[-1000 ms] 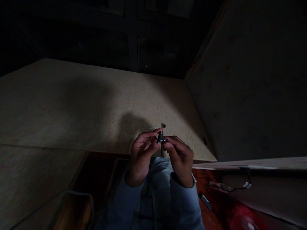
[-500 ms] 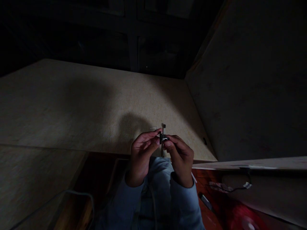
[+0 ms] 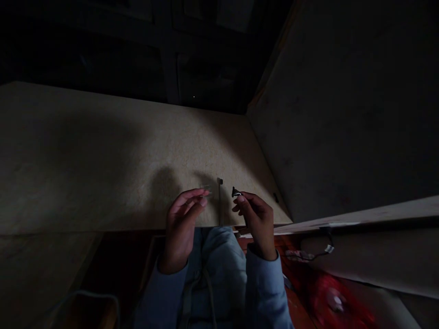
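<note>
Right hand (image 3: pixel 257 219): the grip is closed up between thumb and forefinger on a small dark-and-silver fitting (image 3: pixel 234 192), its dark, wider end directed toward the left hand (image 3: pixel 181 226). The fitting is held above the table (image 3: pixel 178 141), over the area near its near edge and toward the near right corner. The exact type of the fitting cannot be determined at this light level.

Left hand: the grip is narrow, thumb and fingertips close together. A clear piece (image 3: pixel 206 187) shows at the fingertips; whether it is held or lies on the table behind them cannot be told. The two hands are apart.

Between the hands, a thin rod (image 3: pixel 220 203) with a dark block at its far end runs across the table to the near edge. A small dark object (image 3: pixel 276 198) lies beside the right edge, near the near right corner. A tall dark panel (image 3: pixel 343 114) adjoins that right edge.

Below the near edge: light blue trousers (image 3: pixel 224 256) and, to the right, a dark cable with a white label (image 3: pixel 329 249). A blurred red article (image 3: pixel 329 297) is lower down on that side. Lighting is poor; the far background is largely unreadable.
</note>
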